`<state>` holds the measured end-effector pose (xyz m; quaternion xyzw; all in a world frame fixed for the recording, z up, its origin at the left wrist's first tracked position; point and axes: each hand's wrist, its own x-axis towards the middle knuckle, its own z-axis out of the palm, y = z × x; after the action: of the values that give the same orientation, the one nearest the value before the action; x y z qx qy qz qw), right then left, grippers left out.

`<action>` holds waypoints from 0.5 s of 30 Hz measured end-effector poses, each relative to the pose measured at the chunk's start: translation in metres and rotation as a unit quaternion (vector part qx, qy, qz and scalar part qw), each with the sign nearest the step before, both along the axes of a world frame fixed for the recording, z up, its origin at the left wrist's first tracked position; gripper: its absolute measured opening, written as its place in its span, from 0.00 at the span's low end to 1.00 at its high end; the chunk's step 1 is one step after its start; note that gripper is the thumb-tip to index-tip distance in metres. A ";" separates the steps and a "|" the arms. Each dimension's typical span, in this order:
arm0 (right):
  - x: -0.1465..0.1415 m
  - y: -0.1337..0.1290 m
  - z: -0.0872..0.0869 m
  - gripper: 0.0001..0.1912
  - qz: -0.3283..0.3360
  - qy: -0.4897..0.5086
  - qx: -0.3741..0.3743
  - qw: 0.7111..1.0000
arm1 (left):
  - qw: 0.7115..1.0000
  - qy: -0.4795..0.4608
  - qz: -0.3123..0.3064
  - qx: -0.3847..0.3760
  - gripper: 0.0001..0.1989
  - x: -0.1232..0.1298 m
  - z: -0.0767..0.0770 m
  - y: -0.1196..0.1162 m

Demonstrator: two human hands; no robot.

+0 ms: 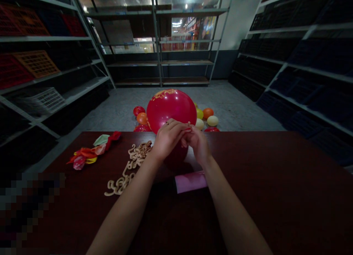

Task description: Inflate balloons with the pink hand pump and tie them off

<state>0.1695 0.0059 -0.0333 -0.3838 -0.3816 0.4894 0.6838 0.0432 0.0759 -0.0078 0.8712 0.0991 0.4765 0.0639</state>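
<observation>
A large inflated red balloon [172,106] with a yellow printed pattern is at the table's far edge, in front of my hands. My left hand [169,137] lies over its near side, fingers bent and pressed together. My right hand [197,141] meets it, fingertips pinched at the balloon's near end; the neck itself is hidden by the fingers. Below my right wrist lies a pink, tube-shaped thing [190,181]. Beige curled pieces [138,154] spread beside my left forearm. Farther left sits a heap of limp, uninflated balloons [88,154] in red, orange, yellow and pale green.
The dark brown table [264,185] spans the foreground. Beyond it, several small inflated balloons [208,113] rest on the grey floor [124,100]. Metal shelving [158,45] stands at the back, with crates [35,64] on racks to the left and dark ones at right.
</observation>
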 end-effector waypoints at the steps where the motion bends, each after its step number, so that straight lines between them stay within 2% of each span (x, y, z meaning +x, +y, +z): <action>1: 0.002 -0.001 0.003 0.22 0.019 -0.005 -0.011 1.000 | 1.000 0.018 -0.001 0.023 0.10 -0.002 0.002 -0.001; 3: 0.006 -0.001 0.008 0.24 0.026 -0.025 -0.037 0.999 | 0.997 0.050 0.011 0.063 0.10 -0.006 0.007 -0.003; 6: 0.008 0.001 0.016 0.21 -0.019 -0.057 -0.067 0.996 | 0.990 0.089 0.031 0.103 0.10 -0.011 0.011 -0.005; 9: 0.008 0.005 0.024 0.18 -0.068 -0.065 -0.077 0.993 | 0.990 0.084 0.020 0.108 0.10 -0.013 0.011 -0.003; 12: 0.007 0.007 0.035 0.15 -0.103 -0.043 -0.062 0.992 | 0.998 0.013 0.001 0.066 0.10 -0.012 0.010 0.000; 15: 0.003 0.009 0.046 0.13 -0.078 0.014 -0.045 0.996 | 0.996 -0.082 -0.009 -0.015 0.08 -0.010 0.014 0.000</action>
<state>0.1722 0.0147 0.0125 -0.4354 -0.3184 0.4569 0.7073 0.0335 0.0760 0.0066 0.8290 0.0928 0.5443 0.0888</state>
